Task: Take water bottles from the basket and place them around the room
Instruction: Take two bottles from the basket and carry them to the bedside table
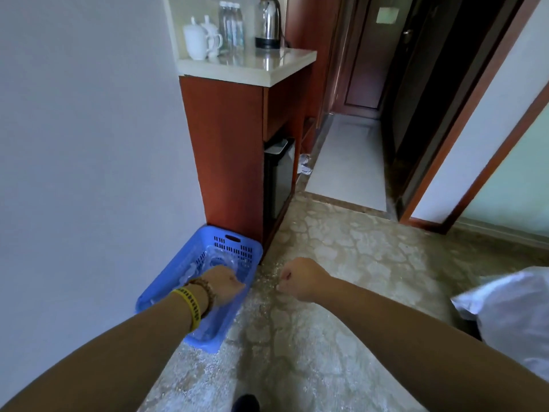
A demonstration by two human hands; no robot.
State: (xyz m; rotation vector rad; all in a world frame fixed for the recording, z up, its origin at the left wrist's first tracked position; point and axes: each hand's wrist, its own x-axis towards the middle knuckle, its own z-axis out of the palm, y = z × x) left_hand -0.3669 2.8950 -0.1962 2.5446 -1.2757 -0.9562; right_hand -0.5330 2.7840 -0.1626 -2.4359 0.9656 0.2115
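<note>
The left hand (pixel 222 285) hangs over the blue basket (pixel 237 242) on the floor (pixel 341 292), right above the water bottles (pixel 218 258) lying flat inside; its grip I cannot tell. The right hand (pixel 300 278), clenched empty, hovers just beside.

Both bare arms stretch forward. The left hand (pixel 224 285) angles toward one o'clock, its fingers tucked under, out of sight. The right hand (pixel 300 279) points toward ten o'clock in a fist.

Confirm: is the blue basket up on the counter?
No, the blue basket sits on the floor beside the cabinet, while the counter holds cups, bottles and a kettle.
</note>
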